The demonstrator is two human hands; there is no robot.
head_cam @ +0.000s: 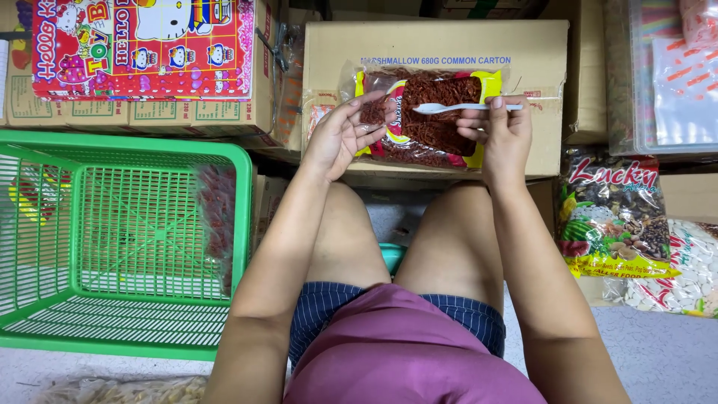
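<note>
Your purple shirt [407,352] and bare knees fill the bottom of the head view, and both forearms reach forward over them to a brown carton [437,37]. On that carton lies an open clear bag of reddish-brown dried bits [434,112] with yellow and red edging. Your left hand [340,138] is cupped palm up at the bag's left edge, fingers curled loosely and slightly apart, a small heap of the same reddish bits resting near the fingertips. Your right hand [502,131] pinches the handle of a white plastic spoon [464,108] between thumb and forefinger, the other fingers folded in below; the bowl points left over the bag, just beside your left fingertips. Keep the spoon level and low over the bag's mouth, and hold the cupped palm above the bag so anything that slips falls back in. A green plastic basket [243,217] stands at your left, well apart from the hands, and printed snack packets [609,217] lie at your right.
</note>
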